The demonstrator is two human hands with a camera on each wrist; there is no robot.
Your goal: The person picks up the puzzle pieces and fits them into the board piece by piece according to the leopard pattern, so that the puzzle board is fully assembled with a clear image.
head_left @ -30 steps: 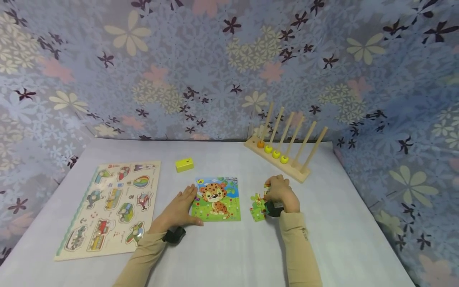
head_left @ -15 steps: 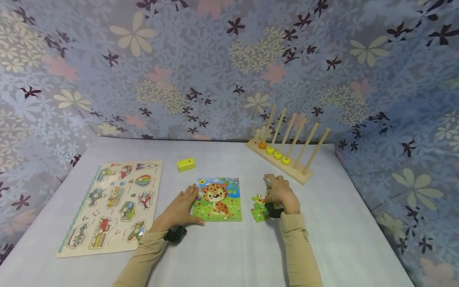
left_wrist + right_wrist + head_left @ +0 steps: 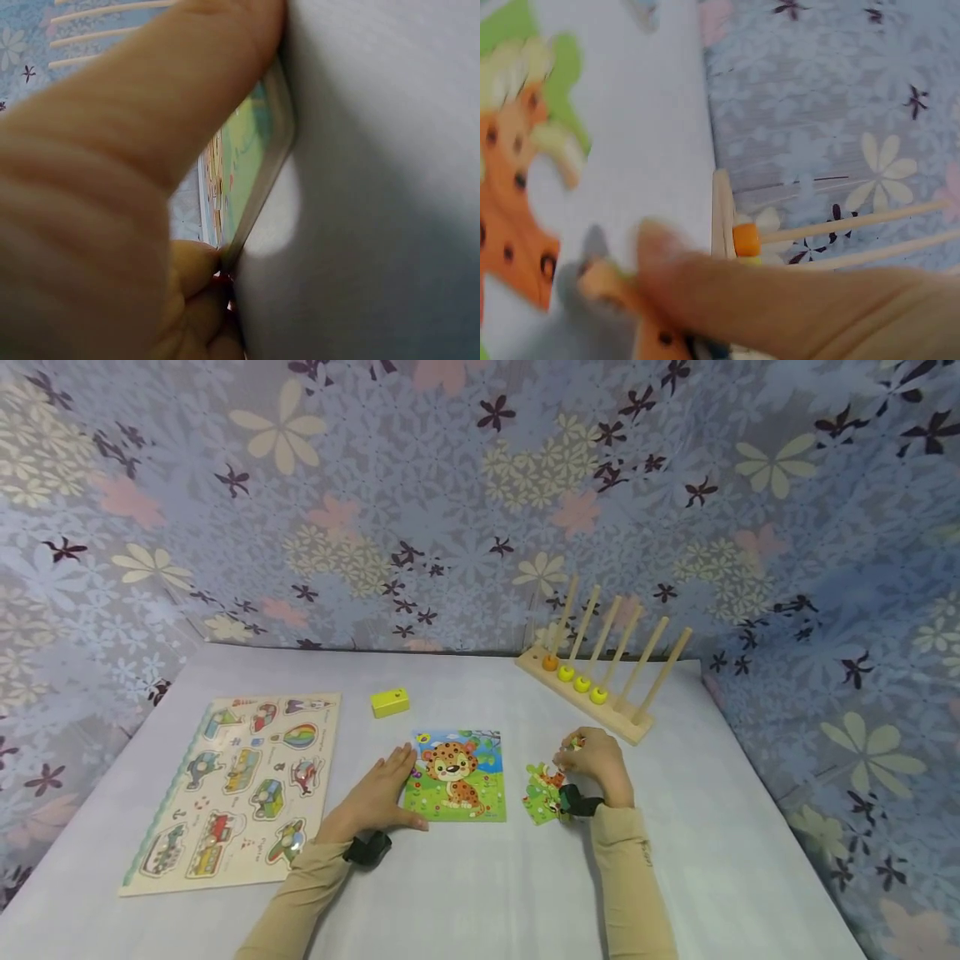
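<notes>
My left hand (image 3: 375,802) rests with its fingers straight and thumb spread at the left side of a square leopard-picture puzzle board (image 3: 484,785). In the left wrist view the thumb lies on the edge of this board (image 3: 247,150). To the right, my right hand (image 3: 600,762) pinches a small jigsaw piece (image 3: 576,743), partly hidden by the fingers. Seen from the right wrist, that piece shows orange with dark spots, blurred under a finger. Several loose jigsaw pieces (image 3: 540,792), green and spotted orange, lie on the table just below and left of the right hand.
A wooden board of vehicle pictures (image 3: 247,777) lies at the left. Behind the leopard board sits a yellow block (image 3: 390,702). At the back right stands a wooden rack (image 3: 585,697) with upright pegs and a few orange and yellow beads. Flowered cloth hangs behind the table.
My right hand has lifted slightly from the loose pieces, its fingers closing on one jigsaw piece, and more of the pile shows. The left hand keeps its place at the board.
</notes>
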